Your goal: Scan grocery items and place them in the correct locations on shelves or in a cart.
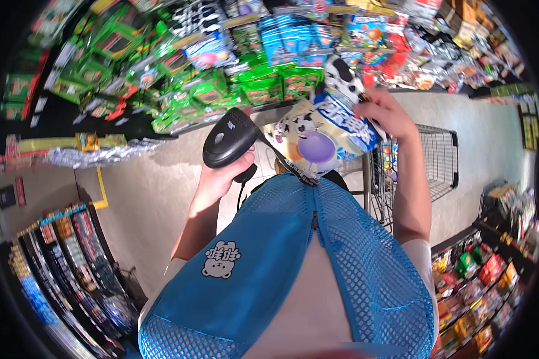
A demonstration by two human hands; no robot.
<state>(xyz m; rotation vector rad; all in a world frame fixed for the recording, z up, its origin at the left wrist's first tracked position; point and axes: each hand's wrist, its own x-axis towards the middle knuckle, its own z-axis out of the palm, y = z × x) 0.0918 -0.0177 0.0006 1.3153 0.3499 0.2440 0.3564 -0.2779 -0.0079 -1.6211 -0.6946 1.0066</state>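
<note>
My left hand [233, 166] grips a black handheld barcode scanner [229, 139], its broad head uppermost and a cord hanging below. In my right hand [386, 112] is a large snack bag [316, 141] by its upper right side. The bag is cream and blue, with cow-spot patches, a purple round picture and printed writing. It hangs tilted in front of my blue mesh vest [260, 242]. The scanner is beside the bag's left edge; whether they touch is hard to tell. My left fingers are mostly hidden behind the scanner.
Shelves ahead carry green snack packs [260, 85] and blue bags [292, 38]. A wire shopping cart [431, 161] stands right, with some bags inside. More stocked racks are at lower left [67, 264] and lower right [471, 291]. Grey floor [130, 206] lies between them.
</note>
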